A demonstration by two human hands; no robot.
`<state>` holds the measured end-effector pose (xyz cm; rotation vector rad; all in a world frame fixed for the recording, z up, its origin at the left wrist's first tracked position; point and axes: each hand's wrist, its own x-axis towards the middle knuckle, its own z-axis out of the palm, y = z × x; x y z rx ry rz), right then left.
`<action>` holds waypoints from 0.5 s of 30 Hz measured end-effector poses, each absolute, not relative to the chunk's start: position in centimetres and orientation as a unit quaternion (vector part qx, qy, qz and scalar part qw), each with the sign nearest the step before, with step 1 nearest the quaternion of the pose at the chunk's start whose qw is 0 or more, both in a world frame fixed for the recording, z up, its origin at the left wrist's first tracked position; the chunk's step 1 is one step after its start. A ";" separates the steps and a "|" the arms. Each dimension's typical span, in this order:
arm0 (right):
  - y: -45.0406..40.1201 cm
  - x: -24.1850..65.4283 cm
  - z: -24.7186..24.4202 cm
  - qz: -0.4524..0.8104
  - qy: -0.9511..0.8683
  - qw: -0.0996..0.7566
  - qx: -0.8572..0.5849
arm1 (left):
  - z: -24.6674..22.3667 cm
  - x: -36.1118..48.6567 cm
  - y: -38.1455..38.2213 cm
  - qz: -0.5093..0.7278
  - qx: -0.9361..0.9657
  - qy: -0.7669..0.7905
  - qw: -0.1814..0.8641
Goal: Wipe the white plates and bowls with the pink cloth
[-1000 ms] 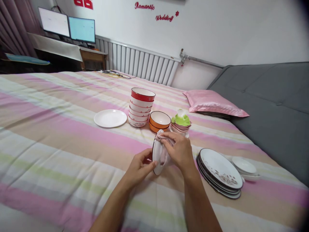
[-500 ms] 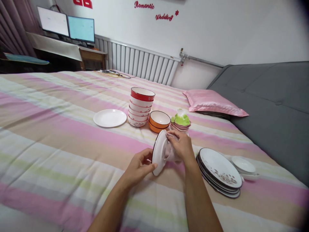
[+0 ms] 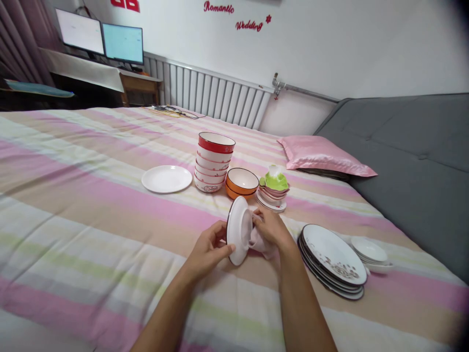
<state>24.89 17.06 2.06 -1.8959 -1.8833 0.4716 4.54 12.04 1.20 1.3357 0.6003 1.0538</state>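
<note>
A white plate with a dark rim (image 3: 237, 230) stands on edge above the bed, its underside turned to the right. My left hand (image 3: 210, 248) is closed on its lower left edge, thumb on the underside and fingers behind. My right hand (image 3: 270, 226) grips a pale pink cloth (image 3: 261, 243) against the plate's underside. Some of my right fingers are hidden by the cloth. Just beyond the plate sit two stacked orange bowls (image 3: 242, 182). To the right of my right arm lies a stack of dark-rimmed plates (image 3: 333, 256) with a brown pattern.
On the striped bedspread (image 3: 91, 230) are a white oval plate (image 3: 167, 179), a tall stack of red and white bowls (image 3: 214, 161), green and pink leaf-shaped dishes (image 3: 275, 183) on small plates, and small white dishes (image 3: 370, 250). A pink pillow (image 3: 322, 154) lies by the grey headboard (image 3: 406, 146).
My right hand and the cloth have moved down from the plate's upper edge toward the middle of its underside. The plate has turned and shifted slightly left in my left hand.
</note>
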 end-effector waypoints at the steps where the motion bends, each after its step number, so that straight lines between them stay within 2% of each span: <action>1: 17.0 24.9 2.1 0.171 -0.682 0.189 -0.686 | 1.2 4.5 12.0 0.460 0.577 0.264 0.621; 5: 16.7 24.8 2.4 0.175 -0.695 0.109 -0.689 | 1.4 4.5 12.0 0.471 0.558 0.279 0.623; 10: 15.5 24.0 3.7 0.190 -0.693 0.061 -0.692 | 1.4 4.4 12.2 0.497 0.507 0.314 0.630; 12: 15.1 23.6 4.4 0.178 -0.681 0.066 -0.708 | 1.3 4.3 12.3 0.509 0.472 0.333 0.638; 15: 14.8 23.1 5.2 0.129 -0.671 0.123 -0.720 | 1.2 4.2 12.4 0.513 0.429 0.366 0.647</action>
